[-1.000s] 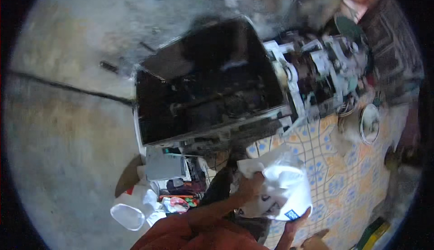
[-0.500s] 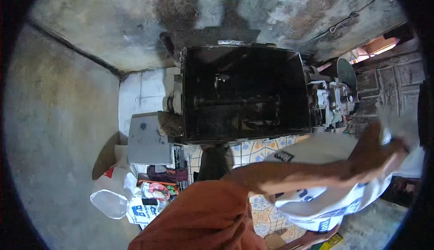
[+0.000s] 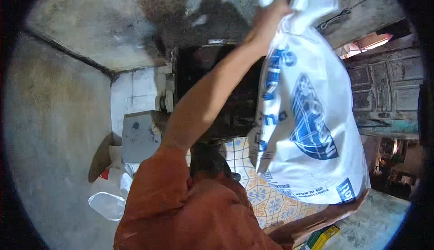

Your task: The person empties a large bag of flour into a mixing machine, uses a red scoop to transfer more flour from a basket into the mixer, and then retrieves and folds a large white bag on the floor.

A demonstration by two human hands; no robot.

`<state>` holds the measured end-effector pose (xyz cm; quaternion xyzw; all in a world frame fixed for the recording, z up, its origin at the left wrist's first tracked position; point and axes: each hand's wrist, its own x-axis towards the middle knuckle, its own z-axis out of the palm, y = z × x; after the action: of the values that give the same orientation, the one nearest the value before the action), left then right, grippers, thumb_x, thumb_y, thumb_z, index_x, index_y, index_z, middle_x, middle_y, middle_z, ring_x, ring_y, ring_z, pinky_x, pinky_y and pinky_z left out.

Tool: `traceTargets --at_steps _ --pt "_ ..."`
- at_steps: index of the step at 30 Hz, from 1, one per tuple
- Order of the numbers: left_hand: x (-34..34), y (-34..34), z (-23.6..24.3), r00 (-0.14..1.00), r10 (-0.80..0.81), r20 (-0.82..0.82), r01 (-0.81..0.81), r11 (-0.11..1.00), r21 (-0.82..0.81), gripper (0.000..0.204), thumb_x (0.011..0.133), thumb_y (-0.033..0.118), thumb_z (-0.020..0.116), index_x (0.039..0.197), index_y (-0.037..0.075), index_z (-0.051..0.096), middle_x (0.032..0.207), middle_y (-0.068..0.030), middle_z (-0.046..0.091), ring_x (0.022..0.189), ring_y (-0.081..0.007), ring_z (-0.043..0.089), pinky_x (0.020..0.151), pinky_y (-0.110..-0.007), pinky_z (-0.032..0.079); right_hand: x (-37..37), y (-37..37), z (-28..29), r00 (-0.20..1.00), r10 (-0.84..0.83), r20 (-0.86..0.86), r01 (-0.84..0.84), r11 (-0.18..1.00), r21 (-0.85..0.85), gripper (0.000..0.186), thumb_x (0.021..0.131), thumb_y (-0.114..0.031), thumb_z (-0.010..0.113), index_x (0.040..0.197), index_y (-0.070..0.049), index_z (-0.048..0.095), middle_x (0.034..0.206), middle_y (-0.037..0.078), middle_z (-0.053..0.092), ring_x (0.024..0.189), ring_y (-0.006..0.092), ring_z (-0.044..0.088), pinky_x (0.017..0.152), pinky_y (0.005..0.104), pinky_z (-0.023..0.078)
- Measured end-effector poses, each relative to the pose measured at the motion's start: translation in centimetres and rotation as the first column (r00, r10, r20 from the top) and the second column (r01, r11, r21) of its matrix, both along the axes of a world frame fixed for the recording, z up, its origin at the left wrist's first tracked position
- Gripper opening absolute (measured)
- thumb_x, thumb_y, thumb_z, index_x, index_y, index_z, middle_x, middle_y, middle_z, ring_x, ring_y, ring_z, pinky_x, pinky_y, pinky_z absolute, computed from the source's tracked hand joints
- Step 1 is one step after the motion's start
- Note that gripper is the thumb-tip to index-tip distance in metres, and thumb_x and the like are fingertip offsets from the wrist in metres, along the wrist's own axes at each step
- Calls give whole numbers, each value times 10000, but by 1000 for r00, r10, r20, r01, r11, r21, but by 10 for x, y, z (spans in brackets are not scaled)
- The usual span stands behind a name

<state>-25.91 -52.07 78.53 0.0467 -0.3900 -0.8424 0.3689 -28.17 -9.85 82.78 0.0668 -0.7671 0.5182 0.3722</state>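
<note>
1. Left hand (image 3: 266, 22) is clenched around the gathered neck of a large white sack (image 3: 312, 114) printed in blue, up near twelve o'clock in the view, with the arm stretched out from an orange sleeve (image 3: 181, 209).
2. Right hand (image 3: 348, 205) sits under the sack's bottom corner at about four o'clock. Only its edge shows, so whether its fingers are spread or curled cannot be told; it seems to bear the load from below.
3. Half a second ago the sack hung low at the right, beside the tiled tabletop (image 3: 266, 196). A second ago it lay crumpled on that tabletop under the hands. Now it stands almost upright, neck highest, filling the right half of the view.
4. That climb puts the sack's mouth over the dark, open metal box (image 3: 217, 92) at the centre, which the sack now partly hides. The sack looks full and heavy, and its neck is closed in the left hand's grip, so nothing appears to be spilling out.
5. At eight o'clock a grey block-shaped part (image 3: 140, 137) stands beside the box. Below it lie white plastic bags (image 3: 108, 196). A yellow and green packet (image 3: 323, 236) shows at five o'clock.
6. Shadows of the raised arm and sack fall on the concrete wall (image 3: 113, 33) behind.
</note>
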Motion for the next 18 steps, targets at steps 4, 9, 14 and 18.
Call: traceTargets --at_steps 4,9,14,18 --pt "33 -27 -75 981 132 145 -155 974 163 345 843 297 522 1035 13 565 947 -99 601 816 -190 620 704 -329 508 -15 -12 11 996 79 -37 -80 997 -25 539 903 -326 468 1298 41 450 1287 230 479 1156 325 502 956 449 442" --pt "60 -16 -136 786 439 435 -454 888 -74 411 851 363 552 1044 4 604 912 -23 546 828 -124 489 752 -305 405 -30 -30 22 975 221 -11 -221 971 -95 528 901 -301 488 1301 41 448 1287 225 485 1158 316 505 965 442 435" --pt "76 6 -264 483 379 789 -115 921 -372 456 844 391 567 1054 -11 619 953 -94 620 917 -184 552 792 -336 435 -39 -53 19 925 369 94 -349 920 -178 518 899 -277 508 1304 40 446 1287 220 491 1160 307 508 974 435 429" --pt "96 55 -303 573 97 814 -67 995 -72 471 858 419 562 1125 34 615 1090 -165 616 1099 -270 539 920 -383 416 -53 -46 10 856 487 172 -422 851 -312 511 899 -275 524 1297 38 456 1281 210 501 1152 301 516 973 428 430"
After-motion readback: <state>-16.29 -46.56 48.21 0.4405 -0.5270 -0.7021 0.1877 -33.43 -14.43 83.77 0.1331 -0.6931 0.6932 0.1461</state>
